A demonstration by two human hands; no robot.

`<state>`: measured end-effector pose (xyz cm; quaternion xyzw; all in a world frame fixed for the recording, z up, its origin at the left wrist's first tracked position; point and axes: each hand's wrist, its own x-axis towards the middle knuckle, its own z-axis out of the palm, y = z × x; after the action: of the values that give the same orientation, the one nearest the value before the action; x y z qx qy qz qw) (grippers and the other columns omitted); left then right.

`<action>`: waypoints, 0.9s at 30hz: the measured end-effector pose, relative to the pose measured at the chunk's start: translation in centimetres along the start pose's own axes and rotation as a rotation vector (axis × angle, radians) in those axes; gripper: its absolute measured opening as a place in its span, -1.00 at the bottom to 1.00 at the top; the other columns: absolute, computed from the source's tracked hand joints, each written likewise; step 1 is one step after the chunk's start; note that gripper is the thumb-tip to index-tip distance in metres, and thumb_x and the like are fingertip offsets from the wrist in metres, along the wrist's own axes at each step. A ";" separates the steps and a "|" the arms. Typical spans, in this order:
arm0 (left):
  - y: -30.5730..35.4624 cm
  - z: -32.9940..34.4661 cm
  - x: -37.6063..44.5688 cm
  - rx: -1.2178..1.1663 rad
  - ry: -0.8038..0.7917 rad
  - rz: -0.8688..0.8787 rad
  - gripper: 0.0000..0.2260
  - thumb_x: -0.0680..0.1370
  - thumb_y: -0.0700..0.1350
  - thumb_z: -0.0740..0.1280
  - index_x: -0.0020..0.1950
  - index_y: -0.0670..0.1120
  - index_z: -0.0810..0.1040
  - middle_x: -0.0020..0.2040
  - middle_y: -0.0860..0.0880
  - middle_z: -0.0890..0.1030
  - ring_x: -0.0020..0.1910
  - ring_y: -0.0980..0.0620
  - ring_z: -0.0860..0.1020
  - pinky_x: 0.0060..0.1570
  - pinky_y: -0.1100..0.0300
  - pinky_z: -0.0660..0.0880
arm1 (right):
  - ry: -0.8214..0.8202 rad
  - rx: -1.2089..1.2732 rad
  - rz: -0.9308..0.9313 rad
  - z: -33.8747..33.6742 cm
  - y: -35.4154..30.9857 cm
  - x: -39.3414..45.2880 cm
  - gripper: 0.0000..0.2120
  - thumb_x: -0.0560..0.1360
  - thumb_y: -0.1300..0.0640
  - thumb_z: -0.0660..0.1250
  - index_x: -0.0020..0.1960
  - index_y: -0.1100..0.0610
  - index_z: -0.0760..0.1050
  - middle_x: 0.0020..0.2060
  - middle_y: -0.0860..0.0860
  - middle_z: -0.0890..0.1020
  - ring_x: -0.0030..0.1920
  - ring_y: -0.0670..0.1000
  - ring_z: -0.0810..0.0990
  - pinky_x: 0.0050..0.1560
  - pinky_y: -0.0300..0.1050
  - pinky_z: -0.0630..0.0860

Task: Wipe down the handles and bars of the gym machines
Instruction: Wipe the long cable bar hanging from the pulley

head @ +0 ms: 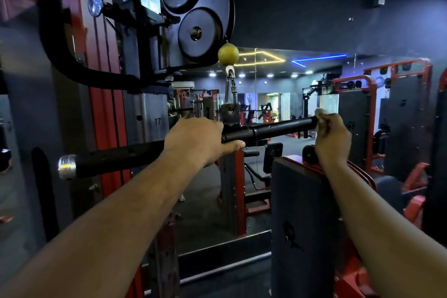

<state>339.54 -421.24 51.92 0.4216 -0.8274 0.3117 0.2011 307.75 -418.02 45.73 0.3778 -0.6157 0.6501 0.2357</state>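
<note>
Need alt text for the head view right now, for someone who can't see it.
Left hand grips the middle of a black cable bar hanging from a pulley, while the right hand presses a small pale cloth at the bar's right end. Red-framed gym machines fill the dim room behind.

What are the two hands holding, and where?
The left hand grips the black bar near its middle; the right hand pinches a small cloth against the bar's right end.

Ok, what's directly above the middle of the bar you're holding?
A metal clip hangs from a yellow ball below two black pulleys. Where it joins the bar is partly hidden by the left hand.
</note>
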 end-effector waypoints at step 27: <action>-0.1 0.6 0.5 0.042 -0.009 -0.023 -0.33 0.48 0.58 -0.07 0.07 0.06 0.46 -0.21 0.04 0.49 -0.29 0.06 0.47 -0.31 0.10 0.48 | -0.388 -0.298 -0.566 -0.8 -3.8 0.8 -0.59 0.65 0.29 0.22 0.42 -0.02 0.51 0.18 0.01 0.67 0.24 0.00 0.58 0.42 0.12 0.38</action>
<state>339.30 -422.00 51.87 0.4365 -0.8167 0.3249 0.1922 309.99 -416.84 48.75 0.6109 -0.6080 0.3786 0.3373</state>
